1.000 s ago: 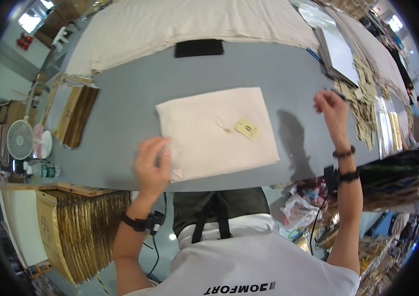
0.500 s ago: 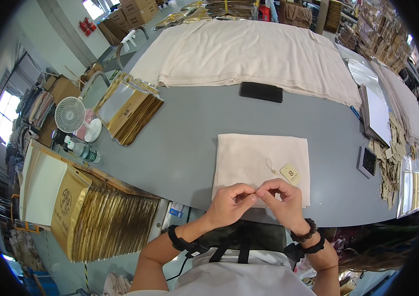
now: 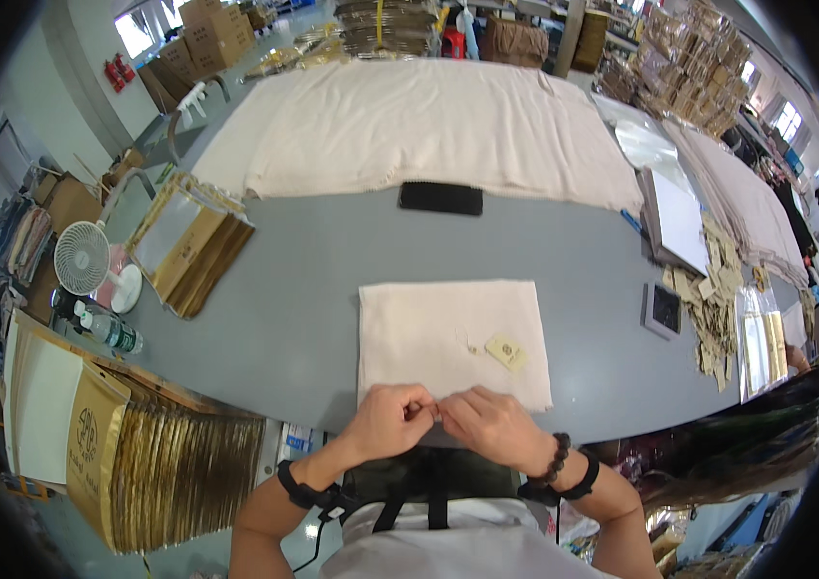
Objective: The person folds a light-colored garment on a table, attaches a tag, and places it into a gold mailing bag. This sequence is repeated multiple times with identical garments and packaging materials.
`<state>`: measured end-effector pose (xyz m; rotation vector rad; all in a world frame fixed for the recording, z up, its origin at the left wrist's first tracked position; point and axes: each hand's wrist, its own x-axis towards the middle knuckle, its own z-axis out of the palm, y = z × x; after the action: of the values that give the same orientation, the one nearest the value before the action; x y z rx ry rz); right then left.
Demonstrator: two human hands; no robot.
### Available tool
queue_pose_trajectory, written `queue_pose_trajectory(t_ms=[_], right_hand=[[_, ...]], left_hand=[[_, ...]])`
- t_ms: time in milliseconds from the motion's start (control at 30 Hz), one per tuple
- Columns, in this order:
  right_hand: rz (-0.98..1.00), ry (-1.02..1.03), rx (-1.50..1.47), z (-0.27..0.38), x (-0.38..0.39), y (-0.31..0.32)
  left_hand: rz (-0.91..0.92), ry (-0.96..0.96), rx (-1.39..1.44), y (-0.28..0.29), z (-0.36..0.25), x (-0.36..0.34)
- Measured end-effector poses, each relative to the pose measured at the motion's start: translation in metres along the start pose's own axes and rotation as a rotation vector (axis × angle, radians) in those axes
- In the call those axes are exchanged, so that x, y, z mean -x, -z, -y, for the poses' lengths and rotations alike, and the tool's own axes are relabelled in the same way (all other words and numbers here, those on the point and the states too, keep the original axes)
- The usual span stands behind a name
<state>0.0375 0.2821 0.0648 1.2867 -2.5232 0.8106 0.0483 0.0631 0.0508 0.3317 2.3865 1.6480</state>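
Note:
My left hand [image 3: 395,420] and my right hand [image 3: 486,425] meet at the near edge of a folded cream cloth [image 3: 409,323], their closed fingertips pinched together on something too small to make out. A yellowish square tag [image 3: 506,352] lies on the cloth's right half, with a small loop of string [image 3: 469,344] beside it. Beyond the cloth, a black flat rectangular object [image 3: 440,197] lies on the grey table [image 3: 593,299].
A large cream fabric [image 3: 400,125] covers the far table. At left are gold packets [image 3: 187,246], a fan [image 3: 82,258] and a bottle [image 3: 115,333]. At right are a white stack [image 3: 675,217], small tags [image 3: 713,338], a small grey box [image 3: 662,311] and clear bags [image 3: 764,338].
My hands came from apart over the cloth to together at its near edge; since the middle frame their fingers have curled further. The camera's view has also shifted.

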Motion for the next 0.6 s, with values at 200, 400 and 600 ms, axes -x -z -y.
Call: queue_pose_trajectory(t_ms=[200, 400, 600], right_hand=[[-0.043, -0.04, 0.047, -0.001, 0.004, -0.014], [-0.172, -0.084, -0.062, -0.005, -0.001, -0.023], [-0.131, -0.561, -0.57, -0.009, -0.007, -0.014]], left_hand=[[-0.045, 0.005, 0.062, -0.003, 0.009, 0.001], [-0.085, 0.007, 0.133, -0.007, 0.013, 0.001], [-0.252, -0.189, 0.019, -0.007, 0.018, -0.005]])
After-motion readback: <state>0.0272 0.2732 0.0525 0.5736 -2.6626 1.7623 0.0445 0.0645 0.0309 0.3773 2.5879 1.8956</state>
